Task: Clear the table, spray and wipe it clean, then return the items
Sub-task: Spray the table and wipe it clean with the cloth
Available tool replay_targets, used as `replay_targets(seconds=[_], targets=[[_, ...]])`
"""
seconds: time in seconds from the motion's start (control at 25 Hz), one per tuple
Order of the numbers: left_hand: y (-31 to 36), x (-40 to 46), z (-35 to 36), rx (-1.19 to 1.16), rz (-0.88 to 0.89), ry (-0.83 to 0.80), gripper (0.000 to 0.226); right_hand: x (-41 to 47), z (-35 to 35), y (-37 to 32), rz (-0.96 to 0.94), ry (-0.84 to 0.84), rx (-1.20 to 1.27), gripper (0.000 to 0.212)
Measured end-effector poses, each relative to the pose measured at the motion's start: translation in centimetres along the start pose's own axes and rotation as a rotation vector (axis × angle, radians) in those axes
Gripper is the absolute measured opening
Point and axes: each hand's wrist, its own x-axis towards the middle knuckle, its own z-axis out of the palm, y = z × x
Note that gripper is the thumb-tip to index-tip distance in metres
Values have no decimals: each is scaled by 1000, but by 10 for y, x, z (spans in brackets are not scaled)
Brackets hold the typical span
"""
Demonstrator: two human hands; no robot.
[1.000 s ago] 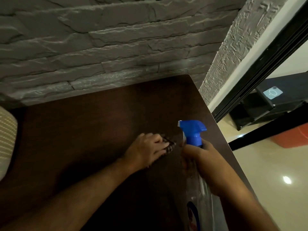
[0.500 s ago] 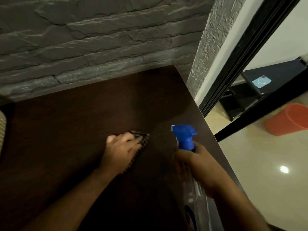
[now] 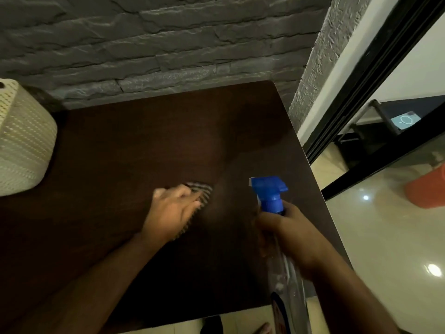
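A dark brown wooden table [image 3: 144, 145] fills the middle of the view against a grey stone wall. My left hand [image 3: 172, 212] presses a dark checked cloth [image 3: 201, 190] flat on the tabletop, fingers spread over it; most of the cloth is hidden under the hand. To its right, my right hand [image 3: 292, 233] grips the neck of a clear spray bottle [image 3: 287, 283] with a blue trigger head [image 3: 268, 192], held above the table's right side with the nozzle pointing left.
A cream woven basket [image 3: 22, 141] stands at the table's left edge. The table's right edge [image 3: 310, 169] borders a black door frame [image 3: 375, 75] and a glossy tiled floor [image 3: 390, 249] with an orange bucket [image 3: 427, 186]. The near edge shows floor below.
My left hand has slid the cloth leftward and a little back across the tabletop. The right hand with the bottle stayed about where it was; the view has shifted, bringing the basket into sight.
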Motion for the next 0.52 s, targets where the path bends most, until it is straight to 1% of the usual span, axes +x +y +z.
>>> replay_targets(seconds=[0.04,0.12,0.16,0.2,0.24,0.28,0.32,0.36,0.4,0.44,0.48,0.52], targets=[[-17,8,-3,60,-105,25,33,-3,0,3,1,-9,-7,23],[-41,50,-9,117,-448,78,31,-9,-4,11,-14,-4,-22,19],[-39,68,-10,142,-579,76,31,-11,-6,15,-19,-1,-30,17],[-22,79,-9,146,-616,51,31,-13,-7,19,-21,1,-35,17],[4,76,-6,115,-583,30,32,-16,-8,21,-19,-1,-34,16],[32,56,2,74,-462,22,33,-20,-8,23,-19,-8,-23,17],[58,23,7,28,-297,-30,32,-24,-7,25,-23,-11,-11,17],[74,-16,12,-26,-139,-59,31,-26,-7,27,-26,-12,-7,17],[76,-48,9,-30,-50,-66,31,-28,-8,30,-23,-12,-12,18],[64,-63,4,0,-14,-40,32,-31,-9,32,-17,-14,-10,19],[45,-61,-1,53,-60,-8,32,-34,-9,34,-8,-20,-6,20],[26,-43,-6,106,-193,4,31,-36,-8,36,2,-29,-3,21]])
